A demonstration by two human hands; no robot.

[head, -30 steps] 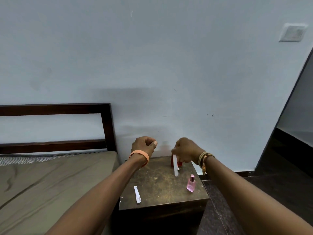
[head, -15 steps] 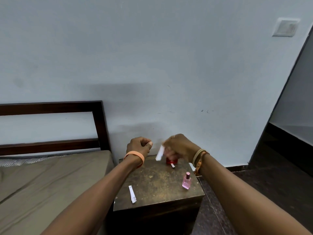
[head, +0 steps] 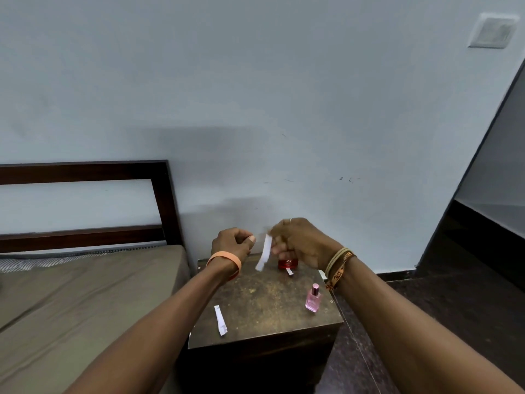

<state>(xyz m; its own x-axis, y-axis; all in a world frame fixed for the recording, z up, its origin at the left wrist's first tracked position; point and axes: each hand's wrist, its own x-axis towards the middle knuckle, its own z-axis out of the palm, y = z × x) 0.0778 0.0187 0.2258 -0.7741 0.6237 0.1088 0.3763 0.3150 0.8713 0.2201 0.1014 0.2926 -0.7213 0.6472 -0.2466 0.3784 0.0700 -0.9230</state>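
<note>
My right hand pinches the top of a white paper strip, which hangs slanting down to the left, blurred. My left hand, with an orange band on its wrist, is curled into a loose fist just left of the strip and holds nothing that I can see. Both hands hover over the back of a worn brown bedside table. Behind the right hand stands a small red jar with a scrap of white paper at its foot. A second white strip lies at the table's front left.
A pink perfume bottle stands near the table's right edge. A bed with a dark wooden headboard adjoins the table on the left. A pale wall rises behind; dark floor and a doorway lie to the right.
The right hand moved the strip from hanging over the table beside the jar up and leftward, toward the left fist. The left hand stayed curled in about the same place.
</note>
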